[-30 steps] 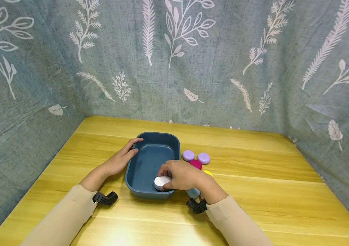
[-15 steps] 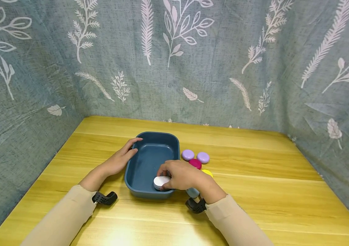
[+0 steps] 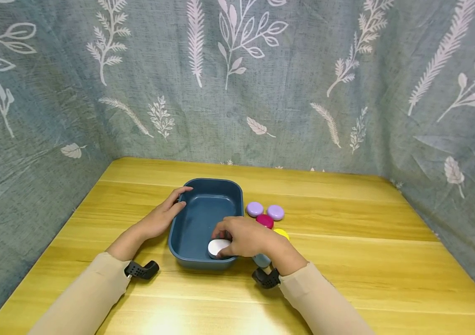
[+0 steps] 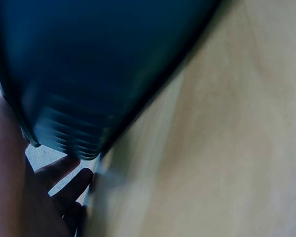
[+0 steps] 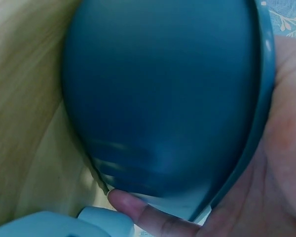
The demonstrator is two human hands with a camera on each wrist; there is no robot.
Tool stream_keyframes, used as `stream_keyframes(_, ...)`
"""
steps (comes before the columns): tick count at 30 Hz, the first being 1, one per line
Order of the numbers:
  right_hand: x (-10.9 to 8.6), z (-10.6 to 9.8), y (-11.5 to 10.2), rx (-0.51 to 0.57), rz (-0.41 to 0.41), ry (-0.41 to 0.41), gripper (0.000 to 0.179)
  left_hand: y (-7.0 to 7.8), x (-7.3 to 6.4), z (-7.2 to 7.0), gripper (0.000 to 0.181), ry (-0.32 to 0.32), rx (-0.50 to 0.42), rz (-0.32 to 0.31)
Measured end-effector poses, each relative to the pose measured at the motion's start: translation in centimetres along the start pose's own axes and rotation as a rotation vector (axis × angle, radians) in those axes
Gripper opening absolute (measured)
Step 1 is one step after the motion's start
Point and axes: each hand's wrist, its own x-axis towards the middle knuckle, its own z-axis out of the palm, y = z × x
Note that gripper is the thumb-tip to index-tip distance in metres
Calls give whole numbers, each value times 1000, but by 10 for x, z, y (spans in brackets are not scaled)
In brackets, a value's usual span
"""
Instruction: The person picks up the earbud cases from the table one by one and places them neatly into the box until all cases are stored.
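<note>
White disc (image 3: pixel 218 249): inside blue bin (image 3: pixel 204 264), near right corner
Right hand (image 3: pixel 243 236): nearer, pinching disc across bin's right rim
Left hand (image 3: pixel 161 219): loosely extended, touching bin's left rim

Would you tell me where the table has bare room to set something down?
The table is bare right of the yellow piece and behind the blue tray, up to the curtain. Crowded: the tray's right side, with two purple pieces, a crimson piece and the right hand.

On the wood-grain table (image 3: pixel 358 232), a blue tub (image 3: pixel 201 264), two lilac discs (image 3: pixel 255 209), magenta disc (image 3: pixel 264 221), yellow disc (image 3: pixel 282 233), pale-blue piece (image 3: pixel 261 260)
</note>
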Motion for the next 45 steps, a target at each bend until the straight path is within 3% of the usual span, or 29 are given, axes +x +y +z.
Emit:
stream_keyframes(6, 0, -2, 0, -28, -29, -7, 34, -12, 3, 2, 46, 22, 22, 11)
stream_keyframes(22, -8, -10, -1, -49, -50, 0, 36, -12, 4, 3, 44, 21, 42, 22)
stream_keyframes(37, -18, -28, 5, -3, -72, 124, 42, -10, 2, 4, 44, 21, 29, 14)
stream_keyframes(45, -21, -34, 7, 7, -36, 177, 41, -11, 3, 3, 44, 29, 42, 12)
